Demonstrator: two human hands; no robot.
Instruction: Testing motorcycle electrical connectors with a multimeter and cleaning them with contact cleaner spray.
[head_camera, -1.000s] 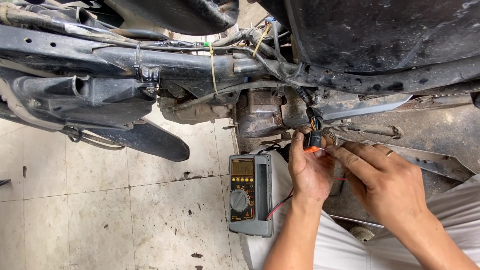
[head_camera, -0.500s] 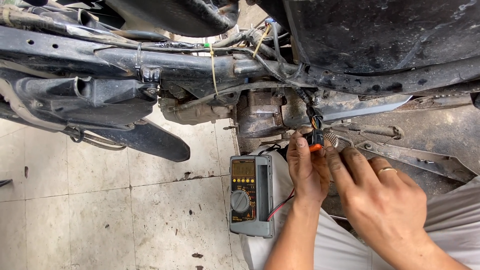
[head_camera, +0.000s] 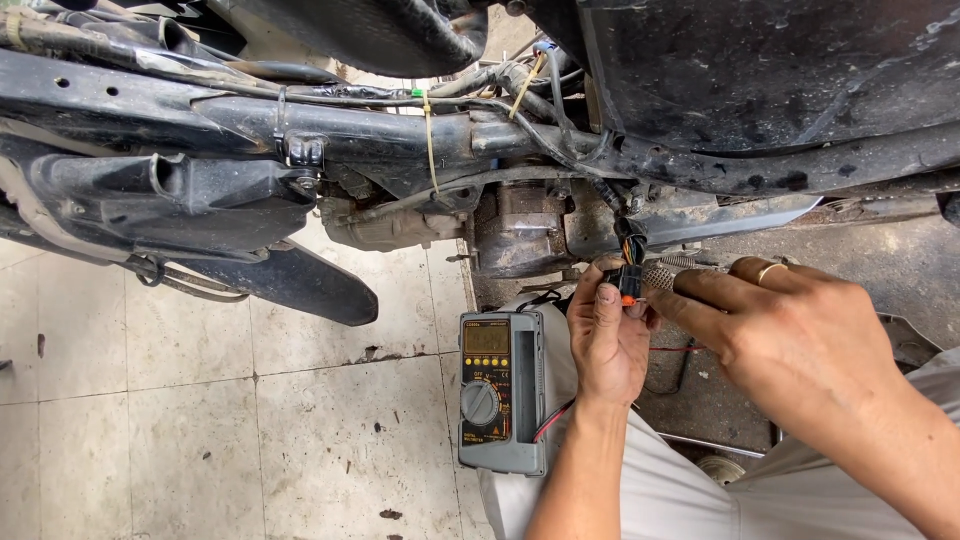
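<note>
head view: the left hand (head_camera: 608, 340) pinches a small black plastic wiring connector with an orange tip (head_camera: 630, 283), upright at its fingertips. the right hand (head_camera: 790, 330), just right, has its fingers curled close at the connector; whether they grip anything cannot be told. a grey multimeter (head_camera: 500, 390) rests left of the left wrist.

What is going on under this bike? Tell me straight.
A person is at work on the wiring beneath a motorcycle frame. The left hand pinches a small black connector with an orange tip that hangs on a wire bundle from the engine area. The right hand, a ring on one finger, reaches in with its fingers right at the same connector. A grey multimeter rests on the person's light trouser leg, with red and black leads running from it toward the hands.
</note>
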